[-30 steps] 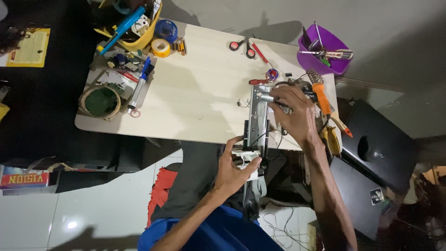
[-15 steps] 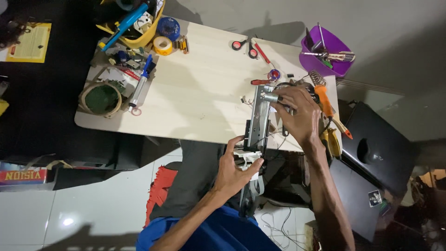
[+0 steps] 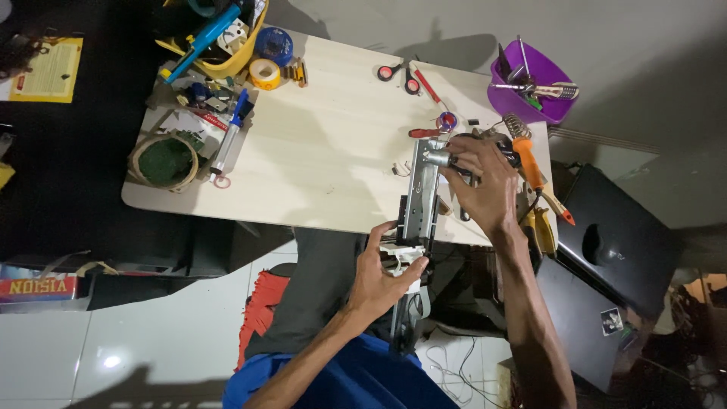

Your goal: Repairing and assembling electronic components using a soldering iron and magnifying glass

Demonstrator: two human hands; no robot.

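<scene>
Two hands grip our stiff metal rail (image 3: 419, 193): left hand (image 3: 382, 276) clasps its 6 o'clock end, right hand (image 3: 481, 182) pinches the motor (image 3: 437, 157) at 12.

Long metal rail assembly (image 3: 419, 193) lies across the near edge of the pale worktop (image 3: 326, 159). Left hand (image 3: 382, 276) grips its white near end; right hand (image 3: 481, 182) clasps the far end. Scissors (image 3: 399, 73), purple bowl (image 3: 530, 87) and tape roll (image 3: 265, 73) sit beyond.

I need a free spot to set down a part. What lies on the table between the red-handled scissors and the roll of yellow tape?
In the head view, the stretch of table between the scissors and the yellow tape roll is bare, apart from a small yellow-and-dark object lying right beside the tape.
</scene>
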